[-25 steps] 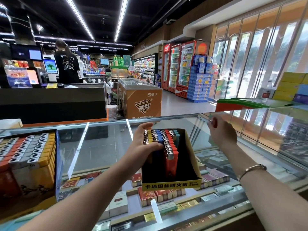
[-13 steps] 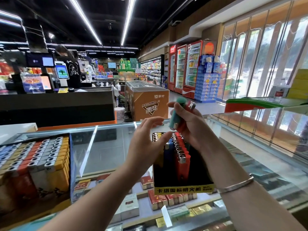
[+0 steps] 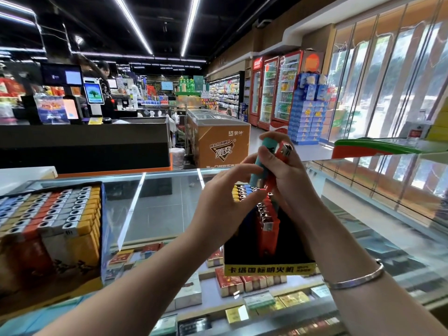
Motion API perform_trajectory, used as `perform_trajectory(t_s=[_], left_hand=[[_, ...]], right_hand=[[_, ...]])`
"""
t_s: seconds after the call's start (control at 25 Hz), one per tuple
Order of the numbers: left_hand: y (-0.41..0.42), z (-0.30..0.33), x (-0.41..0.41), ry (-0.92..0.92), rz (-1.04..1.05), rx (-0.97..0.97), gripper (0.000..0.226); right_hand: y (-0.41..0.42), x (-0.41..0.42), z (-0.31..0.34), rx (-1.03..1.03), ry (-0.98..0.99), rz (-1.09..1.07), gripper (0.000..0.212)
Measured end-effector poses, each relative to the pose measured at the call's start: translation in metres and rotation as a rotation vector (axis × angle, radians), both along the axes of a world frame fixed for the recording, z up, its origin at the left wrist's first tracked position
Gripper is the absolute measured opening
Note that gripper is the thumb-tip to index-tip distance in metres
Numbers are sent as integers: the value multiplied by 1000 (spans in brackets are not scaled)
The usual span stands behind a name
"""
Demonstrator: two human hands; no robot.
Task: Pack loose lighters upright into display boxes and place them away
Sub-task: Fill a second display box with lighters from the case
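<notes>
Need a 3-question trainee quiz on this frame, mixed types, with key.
1. True or false: the right hand holds a teal lighter and a red lighter.
2. Which box looks fuller? A) the black display box B) the box at left
3. Fill in: both boxes stand on a ___ counter.

Key: 1 true; 2 B; 3 glass. The left hand reaches toward the teal lighter, fingers spread.

- Glass worktop [image 3: 157, 204] over shelves of cigarette packs.
- Full box of lighters [image 3: 52, 229] stands at its left.
- Part-filled black display box [image 3: 268, 263] stands near the middle.
</notes>
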State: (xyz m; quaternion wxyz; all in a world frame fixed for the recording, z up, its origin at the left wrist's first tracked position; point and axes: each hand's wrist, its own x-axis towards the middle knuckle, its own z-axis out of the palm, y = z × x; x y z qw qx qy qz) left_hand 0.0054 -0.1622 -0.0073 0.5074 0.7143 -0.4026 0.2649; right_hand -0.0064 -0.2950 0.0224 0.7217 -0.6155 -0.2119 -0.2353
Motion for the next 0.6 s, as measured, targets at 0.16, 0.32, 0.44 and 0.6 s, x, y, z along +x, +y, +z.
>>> perform_trajectory(t_s=[0.16, 0.32, 0.44, 0.6], left_hand=[[-2, 2, -1, 163, -127, -195, 27], [3, 12, 1, 236, -88, -251, 30], [3, 16, 1, 103, -29, -99, 22], [-7, 29, 1, -72, 87, 262, 29]], right_hand=[[-9, 3, 2, 18, 28, -111, 7], [-38, 15, -3, 105, 227, -399, 17], [-51, 22, -10, 109, 493, -281, 14], [-48, 25, -14, 89, 594, -169, 8]])
